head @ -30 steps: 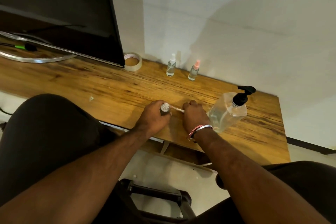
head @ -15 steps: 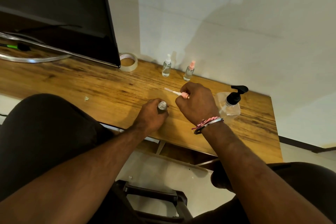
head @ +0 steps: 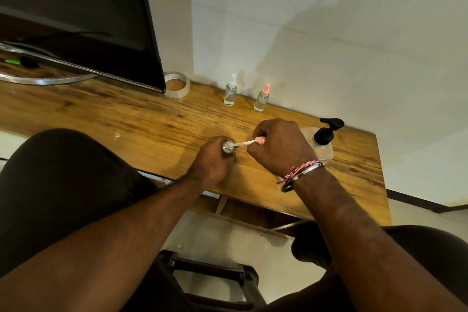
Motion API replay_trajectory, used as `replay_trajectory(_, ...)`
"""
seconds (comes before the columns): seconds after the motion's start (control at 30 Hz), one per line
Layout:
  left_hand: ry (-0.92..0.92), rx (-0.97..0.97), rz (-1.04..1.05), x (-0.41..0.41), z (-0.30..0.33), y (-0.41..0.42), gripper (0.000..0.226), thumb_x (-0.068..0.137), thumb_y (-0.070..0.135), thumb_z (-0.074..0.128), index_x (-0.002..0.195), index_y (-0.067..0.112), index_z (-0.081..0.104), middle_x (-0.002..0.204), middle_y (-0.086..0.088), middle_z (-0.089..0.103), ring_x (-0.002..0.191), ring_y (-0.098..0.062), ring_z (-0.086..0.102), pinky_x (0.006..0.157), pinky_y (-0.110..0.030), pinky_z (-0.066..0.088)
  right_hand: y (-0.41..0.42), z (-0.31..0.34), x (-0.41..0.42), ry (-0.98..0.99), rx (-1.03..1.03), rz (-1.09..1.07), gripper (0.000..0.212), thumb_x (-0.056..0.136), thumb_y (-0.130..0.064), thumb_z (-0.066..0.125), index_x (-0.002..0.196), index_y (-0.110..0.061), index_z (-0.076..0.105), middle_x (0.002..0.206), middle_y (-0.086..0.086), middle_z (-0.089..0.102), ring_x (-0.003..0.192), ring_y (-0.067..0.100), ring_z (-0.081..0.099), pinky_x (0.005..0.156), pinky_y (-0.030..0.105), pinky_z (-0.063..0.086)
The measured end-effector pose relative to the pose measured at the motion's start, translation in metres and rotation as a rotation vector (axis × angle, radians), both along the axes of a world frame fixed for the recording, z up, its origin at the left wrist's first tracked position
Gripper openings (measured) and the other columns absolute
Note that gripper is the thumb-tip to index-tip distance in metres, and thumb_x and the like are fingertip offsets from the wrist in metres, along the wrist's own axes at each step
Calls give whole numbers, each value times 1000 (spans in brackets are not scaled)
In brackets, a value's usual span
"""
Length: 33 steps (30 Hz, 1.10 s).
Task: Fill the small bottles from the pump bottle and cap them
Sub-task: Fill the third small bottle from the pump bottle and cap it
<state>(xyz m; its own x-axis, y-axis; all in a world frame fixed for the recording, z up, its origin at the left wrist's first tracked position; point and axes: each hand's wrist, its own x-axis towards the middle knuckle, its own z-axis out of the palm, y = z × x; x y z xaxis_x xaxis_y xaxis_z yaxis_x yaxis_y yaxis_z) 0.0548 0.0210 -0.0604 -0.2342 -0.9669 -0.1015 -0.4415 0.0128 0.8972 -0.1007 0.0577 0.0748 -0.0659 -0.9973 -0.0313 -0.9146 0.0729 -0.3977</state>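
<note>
- We are gripping the open small bottle upright on the table with left hand, fingers curled round it.
- Our right hand is pinching the pink spray cap, its tube tip touching the bottle mouth.
- Pump bottle is sitting just behind the right hand.
- Two capped bottles are standing by the wall.

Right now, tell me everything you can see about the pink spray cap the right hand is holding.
The pink spray cap is a small pink plastic head with a thin white dip tube running out of it. The right hand pinches the head, so most of it is hidden. The piece lies almost level, tube pointing left, its tip at the open neck of the small bottle gripped by the left hand on the wooden table. It is not yet screwed on.
</note>
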Motion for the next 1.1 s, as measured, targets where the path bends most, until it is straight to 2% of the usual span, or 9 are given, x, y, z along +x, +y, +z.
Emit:
replay_trajectory(0.27, 18, -8, -44, -3, -5, 2, 27, 88, 12, 78, 111, 24, 71, 109, 4, 69, 101, -15, 66, 91, -43, 59, -4, -7, 3, 13, 27, 73, 20, 79, -31, 72, 96, -21, 74, 89, -4, 67, 82, 14, 61, 63, 24, 46)
replay_trajectory(0.4, 27, -24, -59, -5, -4, 4, 29, 88, 11, 78, 111, 26, 69, 110, 5, 67, 101, -11, 65, 90, -37, 58, -6, -7, 2, -25, -18, 115, 27, 80, -23, 73, 108, -20, 72, 99, -4, 70, 88, 13, 63, 70, 26, 52)
replay_trajectory(0.6, 21, -9, -79, -6, -4, 4, 32, 89, 11, 77, 112, 31, 67, 109, 9, 66, 98, -5, 63, 82, -25, 53, -14, -14, -1, 7, -26, 241, 25, 82, -20, 77, 107, -20, 73, 103, -5, 66, 87, 9, 59, 72, 21, 50)
replay_trajectory(0.9, 36, 8, -119, -5, -2, 4, 33, 93, 15, 76, 124, 24, 68, 111, 8, 69, 99, -5, 66, 80, -21, 53, -21, -27, 1, 52, 4, 336, 25, 82, -14, 72, 105, -23, 74, 101, -5, 65, 88, 10, 59, 73, 28, 54)
replay_trajectory(1.03, 56, -10, -132, -5, -3, 4, 30, 95, 17, 75, 123, 25, 68, 106, 13, 68, 96, -2, 66, 74, -13, 49, -22, -32, 2, 34, 12, 349, 26, 81, -17, 74, 106, -25, 72, 99, -8, 65, 87, 10, 59, 72, 28, 55)
replay_trajectory(1.1, 70, -6, -127, -6, -4, 4, 24, 95, 18, 75, 116, 29, 69, 104, 12, 69, 93, -5, 67, 74, -19, 53, -22, -32, 3, 32, 20, 351, 26, 82, -18, 75, 106, -25, 72, 99, -8, 66, 87, 10, 59, 72, 29, 56)
